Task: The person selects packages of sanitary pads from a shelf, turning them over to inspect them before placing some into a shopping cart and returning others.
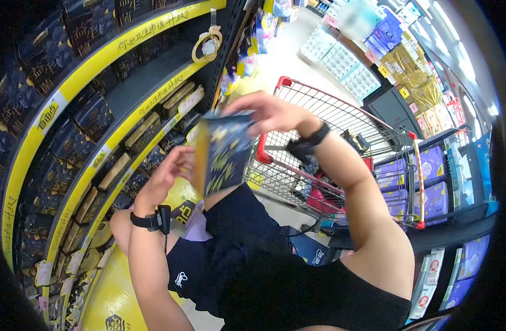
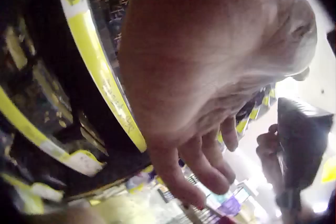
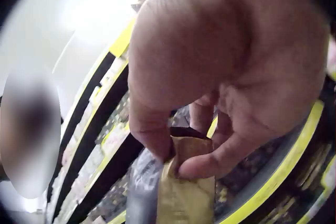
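Note:
My right hand [image 1: 268, 113] grips the top edge of a dark blue pack of sanitary pads [image 1: 228, 157] printed with gold plants. In the right wrist view, thumb and fingers pinch the end of the pack's gold side [image 3: 187, 198]. My left hand [image 1: 166, 175] hovers to the left of the pack, fingers loosely bent. The left wrist view shows that hand [image 2: 194, 71] with nothing in its fingers, and the pack [image 2: 304, 142] apart from it at the right.
Curved shelves with yellow edge strips [image 1: 93, 77] hold rows of similar dark packs at the left. A wire shopping cart [image 1: 330, 135] with red corners and some goods inside stands at the right. Behind it are purple packs [image 1: 429, 165] on shelves.

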The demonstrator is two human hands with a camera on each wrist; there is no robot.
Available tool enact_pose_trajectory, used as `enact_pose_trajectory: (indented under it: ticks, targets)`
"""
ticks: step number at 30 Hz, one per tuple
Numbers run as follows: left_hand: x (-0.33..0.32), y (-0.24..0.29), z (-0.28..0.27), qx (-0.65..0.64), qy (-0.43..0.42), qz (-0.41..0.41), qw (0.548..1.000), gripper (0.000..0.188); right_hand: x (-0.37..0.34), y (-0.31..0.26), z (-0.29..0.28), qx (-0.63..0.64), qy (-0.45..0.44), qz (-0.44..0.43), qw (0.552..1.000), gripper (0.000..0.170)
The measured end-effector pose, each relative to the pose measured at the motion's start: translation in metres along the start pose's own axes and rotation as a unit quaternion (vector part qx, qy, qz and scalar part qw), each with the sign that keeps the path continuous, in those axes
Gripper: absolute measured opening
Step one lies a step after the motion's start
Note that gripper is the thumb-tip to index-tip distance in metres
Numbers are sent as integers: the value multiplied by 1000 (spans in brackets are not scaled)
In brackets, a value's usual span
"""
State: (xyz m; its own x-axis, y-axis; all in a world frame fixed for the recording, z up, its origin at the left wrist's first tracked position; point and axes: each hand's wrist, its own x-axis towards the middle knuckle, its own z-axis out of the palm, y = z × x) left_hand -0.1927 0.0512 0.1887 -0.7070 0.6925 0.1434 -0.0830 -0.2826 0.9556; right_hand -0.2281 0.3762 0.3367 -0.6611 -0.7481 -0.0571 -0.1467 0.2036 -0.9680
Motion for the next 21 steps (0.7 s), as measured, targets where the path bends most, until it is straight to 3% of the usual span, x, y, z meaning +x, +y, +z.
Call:
enact_pose_trajectory:
  ticks: [1,3,5,7,8,9,11,12,15,16,19,20,21]
  targets:
    - [-9,-9,8,-111,55,0,992,123,28,7,16,-3,-60,-32,998,58]
    - [-17,4,14,-176,-10,1,984,123,81,23,47,80,-161,-81,980,55]
    - [-30,10,15,-231,-33,5,972,121,118,46,66,131,-183,-69,972,53]
    - [-38,-5,-12,-207,80,4,975,112,141,60,75,157,-95,-117,976,53]
    - [-42,-12,-24,-195,156,2,968,107,147,69,79,154,-60,-97,981,54]
    - [-36,2,-20,-150,214,54,964,98,149,82,82,153,-20,-74,985,55]
    - [-37,-1,-28,-65,323,68,942,90,149,129,84,355,-45,-13,934,62]
    - [-37,-2,-30,-8,378,72,923,79,144,123,91,327,-44,10,944,62]
    - [-41,-5,-43,113,432,7,895,70,148,119,104,196,-81,26,977,73]
    - [-42,-5,-43,141,429,5,892,60,149,115,105,116,-83,19,990,76]
    - [-43,-4,-38,102,414,28,904,52,163,133,118,88,-59,-92,990,76]
    - [-43,-5,-38,133,413,32,900,45,161,138,111,84,-90,-26,992,69]
    - [-45,-5,-39,72,405,43,910,45,161,132,110,109,-90,0,990,66]
